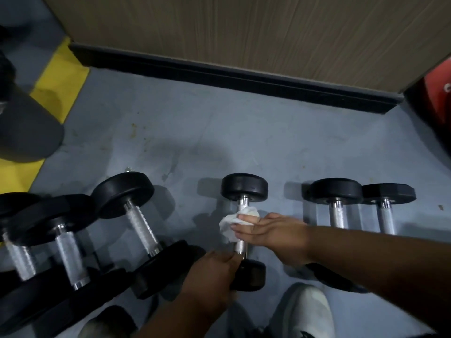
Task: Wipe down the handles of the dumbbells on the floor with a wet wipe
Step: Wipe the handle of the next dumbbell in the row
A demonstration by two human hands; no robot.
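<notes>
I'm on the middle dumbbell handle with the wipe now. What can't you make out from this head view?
- Middle dumbbell: the handle under the wet wipe and right hand is covered, so its cleanliness is unknown.
- Its near head: partly hidden by the left hand.
- Right two dumbbells: near ends hidden behind the right forearm.
- Red object: cut off by the right edge; lettering unreadable.

Lighting: dim overall. My shadow fell dark across the grey floor [244, 132] ahead of me. Dumbbells each cast a soft shadow to their left. Glare: small bright glints on the chrome handles [142, 226]; the white wipe [231, 222] was the brightest patch. Blur: left-edge objects smeared, my forearms soft. Distortion: wide-angle bending of the black skirting board [231, 76] and wall.
</notes>
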